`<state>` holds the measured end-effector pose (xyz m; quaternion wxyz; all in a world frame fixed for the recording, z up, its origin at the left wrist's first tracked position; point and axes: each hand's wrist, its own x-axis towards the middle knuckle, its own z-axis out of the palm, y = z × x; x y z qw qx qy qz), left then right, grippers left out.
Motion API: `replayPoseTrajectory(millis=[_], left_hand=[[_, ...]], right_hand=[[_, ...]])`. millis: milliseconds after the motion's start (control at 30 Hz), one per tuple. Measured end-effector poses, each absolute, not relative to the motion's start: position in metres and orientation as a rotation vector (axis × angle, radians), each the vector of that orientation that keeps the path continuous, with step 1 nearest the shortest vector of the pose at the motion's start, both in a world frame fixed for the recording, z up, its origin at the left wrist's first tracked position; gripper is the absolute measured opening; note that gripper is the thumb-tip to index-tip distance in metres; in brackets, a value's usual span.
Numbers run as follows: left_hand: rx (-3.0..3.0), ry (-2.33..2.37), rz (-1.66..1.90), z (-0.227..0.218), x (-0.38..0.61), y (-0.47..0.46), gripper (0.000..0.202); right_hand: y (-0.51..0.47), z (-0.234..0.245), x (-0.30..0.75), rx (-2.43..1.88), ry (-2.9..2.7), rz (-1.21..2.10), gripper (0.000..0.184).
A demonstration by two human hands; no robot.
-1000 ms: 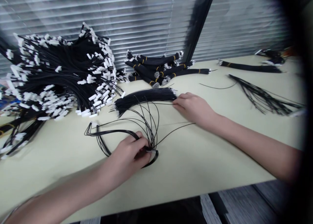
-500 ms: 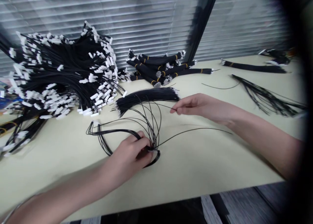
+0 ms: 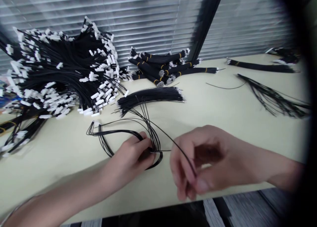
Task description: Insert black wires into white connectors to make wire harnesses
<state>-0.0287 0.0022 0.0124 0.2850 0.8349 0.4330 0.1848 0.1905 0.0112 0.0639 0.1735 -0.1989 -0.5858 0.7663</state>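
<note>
My left hand [image 3: 136, 152] rests low over the table, closed on a looped black wire harness [image 3: 121, 132]. Several thin wires fan upward out of that grip, and a small white connector [image 3: 96, 123] lies at the harness's left end. Nearer to the camera, my right hand [image 3: 205, 161] pinches the end of a single black wire [image 3: 170, 136] between thumb and fingertips. This wire arcs back toward the loose bundle of black wires [image 3: 151, 96] lying just behind the hands. What my left palm covers is hidden.
A large heap of black cables with white connectors [image 3: 66, 68] fills the back left. Banded wire bundles [image 3: 160, 66] lie by the window blinds [image 3: 148, 18]. Another bundle [image 3: 260, 66] and loose wires [image 3: 269, 96] are on the right of the pale table [image 3: 111, 194].
My right hand has come down and closer to the camera, drawing the pinched wire's end with it. My left hand stays in place on the harness.
</note>
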Motion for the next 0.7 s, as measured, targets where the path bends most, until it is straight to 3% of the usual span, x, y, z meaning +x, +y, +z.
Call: replayPoseTrajectory(millis=[100,233,300,700], left_hand=[[2.234,1.148,0.515,0.010,-0.029,0.003,0.008],[2.286,1.164,0.546,0.006,-0.029,0.004,0.009],[2.308,1.165,0.561,0.006,-0.029,0.004,0.008],[2.281,1.189,0.517,0.008,-0.029,0.001,0.011]], right_hand=[[0.012,0.066,0.192,-0.493,-1.947,2.067,0.011],[0.019,0.046,0.181,-0.766,-2.199,1.383,0.005],[0.022,0.034,0.176,-0.867,-2.131,1.229,0.004],[0.024,0.010,0.170,-0.996,-2.018,1.103,0.007]])
